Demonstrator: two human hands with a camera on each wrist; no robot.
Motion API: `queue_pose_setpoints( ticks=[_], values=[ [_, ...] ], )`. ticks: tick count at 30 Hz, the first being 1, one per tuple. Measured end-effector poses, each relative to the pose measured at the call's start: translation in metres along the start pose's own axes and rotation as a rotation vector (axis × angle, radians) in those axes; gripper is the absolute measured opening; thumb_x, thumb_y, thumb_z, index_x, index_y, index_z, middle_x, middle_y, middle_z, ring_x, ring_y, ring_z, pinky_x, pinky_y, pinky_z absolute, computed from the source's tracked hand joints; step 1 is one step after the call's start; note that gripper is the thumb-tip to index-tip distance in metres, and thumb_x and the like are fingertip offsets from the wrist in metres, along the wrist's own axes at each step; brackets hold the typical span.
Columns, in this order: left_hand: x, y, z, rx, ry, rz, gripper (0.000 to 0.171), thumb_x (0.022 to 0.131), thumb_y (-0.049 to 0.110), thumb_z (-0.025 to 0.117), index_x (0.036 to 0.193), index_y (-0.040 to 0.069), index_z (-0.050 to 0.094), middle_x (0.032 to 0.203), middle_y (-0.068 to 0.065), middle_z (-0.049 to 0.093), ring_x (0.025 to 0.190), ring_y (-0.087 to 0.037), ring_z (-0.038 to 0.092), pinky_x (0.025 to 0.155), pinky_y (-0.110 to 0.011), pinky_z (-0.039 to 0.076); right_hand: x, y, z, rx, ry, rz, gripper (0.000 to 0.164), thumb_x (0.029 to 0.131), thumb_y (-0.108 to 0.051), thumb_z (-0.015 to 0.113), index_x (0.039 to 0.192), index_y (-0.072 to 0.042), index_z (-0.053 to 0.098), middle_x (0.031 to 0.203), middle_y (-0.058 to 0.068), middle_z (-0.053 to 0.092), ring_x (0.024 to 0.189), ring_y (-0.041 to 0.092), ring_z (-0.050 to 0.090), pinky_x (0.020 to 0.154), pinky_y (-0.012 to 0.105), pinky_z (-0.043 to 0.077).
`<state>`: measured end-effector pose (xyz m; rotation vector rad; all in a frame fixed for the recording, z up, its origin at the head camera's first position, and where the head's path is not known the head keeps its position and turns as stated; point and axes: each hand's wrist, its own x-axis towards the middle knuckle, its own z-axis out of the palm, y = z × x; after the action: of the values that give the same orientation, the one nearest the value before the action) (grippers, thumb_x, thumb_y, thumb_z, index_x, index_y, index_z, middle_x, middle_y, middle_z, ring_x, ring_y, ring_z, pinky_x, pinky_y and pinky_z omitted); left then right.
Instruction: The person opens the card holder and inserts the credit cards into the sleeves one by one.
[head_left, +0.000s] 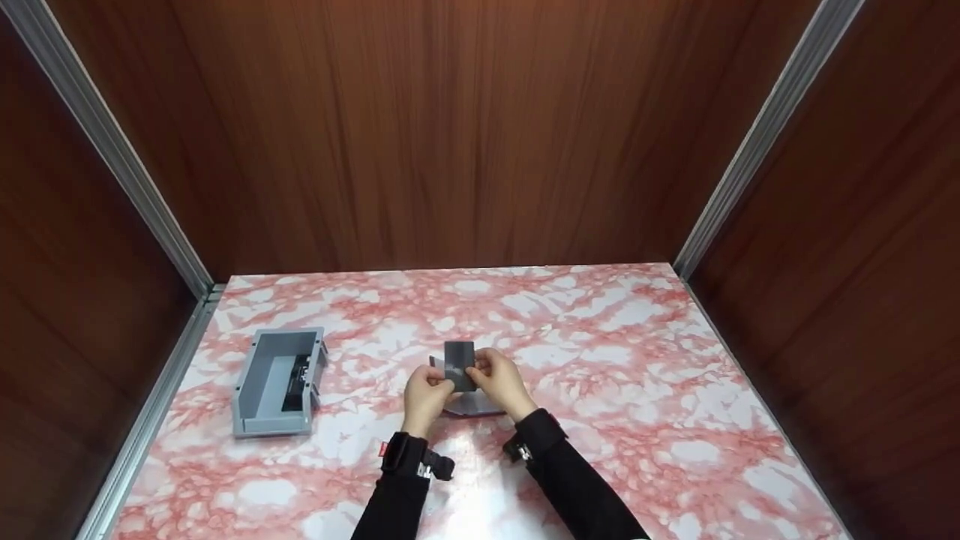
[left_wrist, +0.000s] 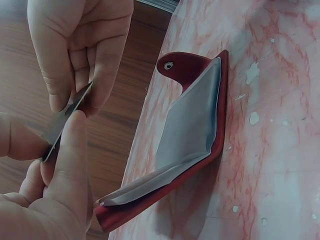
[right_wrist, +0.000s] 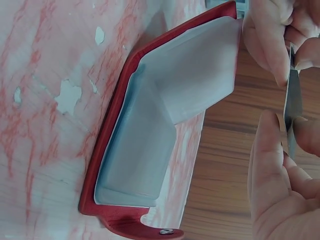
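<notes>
A dark grey card [head_left: 459, 360] is held up between both hands over the middle of the table. My left hand [head_left: 424, 399] pinches its lower left side between thumb and fingers. The right hand [head_left: 502, 381] grips the opposite edge in the same manner. Seen nearly edge-on in the left wrist view, the card [left_wrist: 65, 120] looks thin and stiff. Below the hands lies a red card holder [right_wrist: 117, 115], spread open with its clear plastic sleeves [right_wrist: 140, 145] facing up. Its snap tab [left_wrist: 186, 65] sticks out at one end. From above, the hands and card partly hide the holder [head_left: 474, 405].
A grey plastic bin [head_left: 255, 375] stands on the left part of the table, with a black object [head_left: 298, 384] inside along its right wall. The table [head_left: 600, 360] has a red and white marbled top. Wood-look panels [head_left: 450, 135] enclose its back and sides.
</notes>
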<state>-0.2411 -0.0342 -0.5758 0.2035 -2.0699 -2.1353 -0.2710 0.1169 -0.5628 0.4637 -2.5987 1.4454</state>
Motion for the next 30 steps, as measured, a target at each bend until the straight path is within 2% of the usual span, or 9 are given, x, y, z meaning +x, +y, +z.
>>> queue_pose_setpoints(
  ticks=[6,7,9,13,14,18,21,25,30],
  values=[
    [0.001,-0.001,0.000,-0.022,-0.012,-0.001,0.013,0.073,-0.009,0.056,0.086,-0.008,0.055,0.073,-0.007,0.050,0.062,-0.016,0.057,0.064,-0.036,0.059,0.001,0.000,0.001,0.058,0.019,0.051,0.023,0.090,-0.001,0.069,0.108,0.007,0.060,0.090,0.012,0.064,0.082,0.023,0.064,0.073,0.034,0.054],
    [-0.001,0.005,-0.001,-0.025,-0.016,-0.012,0.013,0.073,-0.010,0.055,0.087,-0.009,0.055,0.074,-0.007,0.050,0.063,-0.017,0.058,0.065,-0.037,0.059,0.001,0.000,0.001,0.071,0.020,0.058,0.023,0.090,-0.001,0.069,0.109,0.008,0.060,0.091,0.012,0.064,0.083,0.024,0.064,0.073,0.034,0.055],
    [-0.002,0.007,-0.001,-0.027,-0.021,-0.016,0.015,0.074,-0.010,0.056,0.089,-0.010,0.055,0.075,-0.008,0.051,0.064,-0.019,0.060,0.066,-0.037,0.059,0.001,0.000,0.000,0.096,0.021,0.068,0.023,0.090,-0.001,0.069,0.109,0.008,0.059,0.091,0.013,0.064,0.084,0.026,0.065,0.073,0.035,0.055],
    [-0.001,0.009,-0.003,0.005,-0.007,-0.021,0.018,0.077,-0.009,0.058,0.094,-0.012,0.059,0.079,-0.011,0.056,0.069,-0.022,0.063,0.070,-0.041,0.059,0.003,0.001,-0.002,0.154,0.021,0.079,0.024,0.089,0.000,0.069,0.109,0.009,0.059,0.088,0.012,0.065,0.080,0.023,0.065,0.068,0.031,0.055],
    [0.002,0.004,-0.003,0.028,0.009,-0.017,0.017,0.077,-0.007,0.060,0.094,-0.010,0.061,0.079,-0.010,0.058,0.069,-0.021,0.063,0.068,-0.039,0.059,0.003,0.001,-0.002,0.166,0.022,0.084,0.024,0.089,0.000,0.069,0.109,0.009,0.059,0.087,0.011,0.065,0.079,0.021,0.065,0.066,0.030,0.055],
    [0.004,0.005,-0.005,0.175,0.075,0.046,0.014,0.078,-0.002,0.065,0.091,-0.004,0.066,0.081,-0.009,0.063,0.074,-0.019,0.061,0.068,-0.032,0.055,0.004,0.004,-0.004,0.186,0.033,0.096,0.023,0.089,0.002,0.068,0.108,0.009,0.059,0.085,0.009,0.063,0.075,0.016,0.062,0.062,0.028,0.055],
    [0.005,0.005,-0.008,0.276,0.128,0.121,0.017,0.076,-0.001,0.066,0.092,-0.004,0.068,0.083,-0.010,0.067,0.079,-0.023,0.063,0.071,-0.033,0.052,0.004,0.007,-0.006,0.184,0.043,0.102,0.022,0.089,0.003,0.068,0.108,0.009,0.059,0.085,0.008,0.061,0.073,0.014,0.061,0.062,0.027,0.055],
    [0.006,0.004,-0.012,0.294,0.150,0.167,0.023,0.077,-0.003,0.064,0.099,-0.007,0.068,0.089,-0.013,0.070,0.085,-0.029,0.067,0.078,-0.038,0.054,0.003,0.011,-0.007,0.165,0.063,0.111,0.023,0.088,0.002,0.069,0.108,0.009,0.059,0.086,0.008,0.060,0.074,0.014,0.059,0.061,0.025,0.053],
    [0.010,0.002,-0.016,0.300,0.156,0.162,0.025,0.079,-0.001,0.064,0.102,-0.008,0.068,0.093,-0.016,0.071,0.087,-0.029,0.069,0.080,-0.039,0.055,0.002,0.018,-0.007,0.141,0.086,0.131,0.024,0.089,0.002,0.068,0.109,0.009,0.059,0.086,0.006,0.059,0.076,0.014,0.056,0.062,0.024,0.052]
  ],
)
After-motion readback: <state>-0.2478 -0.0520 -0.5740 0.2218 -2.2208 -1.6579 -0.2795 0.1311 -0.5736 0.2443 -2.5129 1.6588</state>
